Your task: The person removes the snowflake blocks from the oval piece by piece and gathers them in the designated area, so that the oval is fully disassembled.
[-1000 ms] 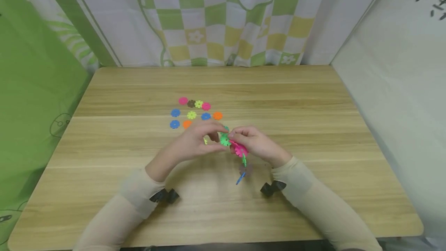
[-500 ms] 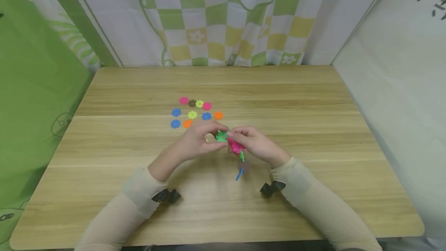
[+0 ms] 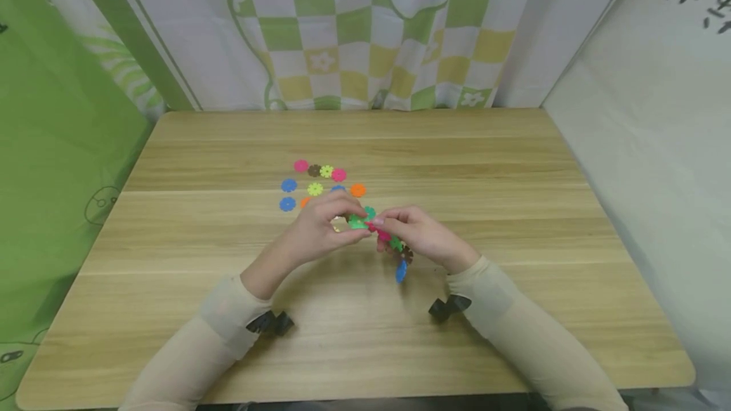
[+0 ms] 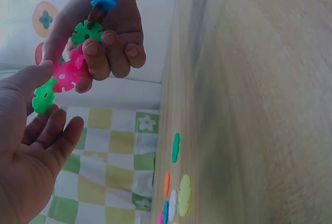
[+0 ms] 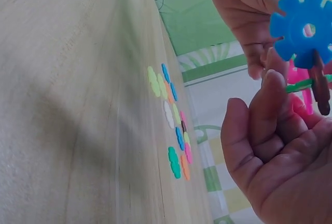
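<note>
Two hands meet above the middle of a pale wooden table [image 3: 514, 163] with a smooth, straight-grained top, working a short chain of flat plastic discs [image 3: 388, 240], each one notched round its rim like a small flower or cog. The chain is held in the air just above the table, nearer the front edge than the back, and runs from a light green disc [image 4: 44, 97] through pink ones [image 4: 67, 76], another green and a brown piece down to a blue disc [image 3: 401, 270] at its free end. The right hand [image 3: 425, 236] grasps the pink and green middle of the chain, fingers curled round it. The left hand [image 3: 320, 230] pinches the light green end disc between thumb and fingertips, its other fingers loosely spread. Loose discs [image 3: 320, 184] in pink, brown, yellow, blue and orange lie flat in a small cluster just behind the hands, toward the back edge. Cream sleeves [image 3: 531, 341] cover both forearms. A checked green, yellow and white curtain [image 3: 365, 30] hangs behind the table.
</note>
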A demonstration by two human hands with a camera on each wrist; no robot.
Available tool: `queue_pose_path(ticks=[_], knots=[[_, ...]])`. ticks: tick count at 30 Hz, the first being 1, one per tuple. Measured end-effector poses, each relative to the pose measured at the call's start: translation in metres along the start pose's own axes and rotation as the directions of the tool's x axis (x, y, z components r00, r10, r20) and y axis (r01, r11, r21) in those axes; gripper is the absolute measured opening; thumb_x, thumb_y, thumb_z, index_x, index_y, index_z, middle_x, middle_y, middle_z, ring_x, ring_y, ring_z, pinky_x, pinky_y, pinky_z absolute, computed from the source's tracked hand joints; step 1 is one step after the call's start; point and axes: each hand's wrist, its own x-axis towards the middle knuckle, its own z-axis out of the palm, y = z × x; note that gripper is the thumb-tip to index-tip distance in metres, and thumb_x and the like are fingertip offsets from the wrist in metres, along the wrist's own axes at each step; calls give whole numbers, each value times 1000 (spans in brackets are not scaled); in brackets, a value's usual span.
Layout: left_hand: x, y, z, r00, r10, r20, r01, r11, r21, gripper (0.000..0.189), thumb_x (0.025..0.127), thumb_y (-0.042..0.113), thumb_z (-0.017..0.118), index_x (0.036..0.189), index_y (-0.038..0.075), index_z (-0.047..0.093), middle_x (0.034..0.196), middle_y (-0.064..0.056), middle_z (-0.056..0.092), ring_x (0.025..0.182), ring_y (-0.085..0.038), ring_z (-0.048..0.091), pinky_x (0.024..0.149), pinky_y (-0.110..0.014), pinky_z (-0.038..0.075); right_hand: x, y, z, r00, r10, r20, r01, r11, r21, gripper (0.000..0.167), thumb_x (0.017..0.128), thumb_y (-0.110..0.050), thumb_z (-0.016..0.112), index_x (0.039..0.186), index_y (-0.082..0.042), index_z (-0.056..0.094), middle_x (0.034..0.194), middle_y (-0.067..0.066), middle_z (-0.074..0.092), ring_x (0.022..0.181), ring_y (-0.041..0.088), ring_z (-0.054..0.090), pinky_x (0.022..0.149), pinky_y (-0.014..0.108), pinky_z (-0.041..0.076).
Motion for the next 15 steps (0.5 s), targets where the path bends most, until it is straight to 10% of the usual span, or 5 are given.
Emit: queue_pose_path(ticks=[3,5,10,15], knots=[[-1,2,-1,982,-173,79,180,980,-90,25,84,15,80,105,7,70,97,2,64,80,-17,55,71,-36,52,0,-1,0,1000,13,-6,-13,1000,-1,42,100,-47,53,97,-9,69,81,19,63,65,23,52,52,30,43],[-2,3,-2,936,-315,155,340,924,-175,27,88,21,76,112,10,69,98,1,65,80,-21,60,72,-41,53,-1,-1,0,1000,14,-7,-14,1000,1,40,100,-46,53,99,-10,70,81,16,64,65,24,52,53,30,44],[-3,5,0,795,-508,332,607,665,-435,26,97,21,65,120,8,65,99,-14,65,78,-32,64,79,-48,55,-1,-1,-1,1000,11,-6,-10,1000,5,38,100,-43,53,104,-9,71,79,14,63,68,24,52,55,29,43],[-1,6,5,751,-515,413,645,438,-627,21,97,12,60,115,2,64,87,-15,64,69,-22,63,76,-45,57,-2,-1,-1,1000,12,-6,-12,1000,1,41,100,-45,54,105,-8,70,78,12,63,67,22,51,55,28,42]])
